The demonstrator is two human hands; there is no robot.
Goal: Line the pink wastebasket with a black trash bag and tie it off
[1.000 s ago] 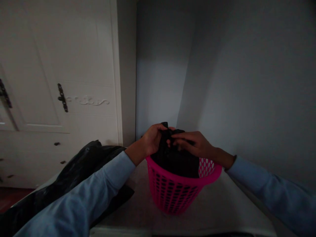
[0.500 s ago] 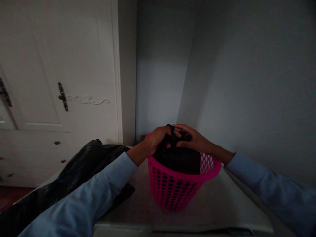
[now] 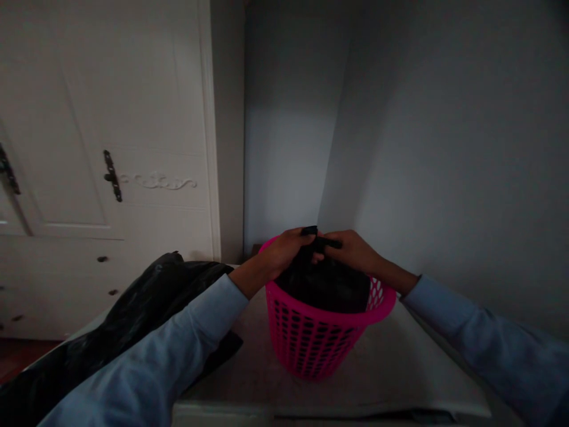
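Note:
A pink perforated plastic basket (image 3: 311, 347) stands upright on a white surface (image 3: 382, 382). Inside it sits a black plastic bag (image 3: 326, 287), its gathered top rising to about the rim. My left hand (image 3: 288, 249) is closed around the bag's neck, with a short black end sticking up past the thumb. Pinched in my right hand (image 3: 353, 249) is another end of the bag, close beside the left fingers. The fingertips of both hands meet over the basket and partly hide the twisted plastic.
Another black plastic bag (image 3: 133, 320) lies spread along the left, partly beneath my left sleeve. Behind it stands a white wardrobe (image 3: 169, 118) with dark handles. Grey walls (image 3: 422, 148) form a corner behind the basket.
My right hand has gone from spread fingers around the bag's top to a closed pinch on one end. My left hand keeps its hold. The basket stays in place.

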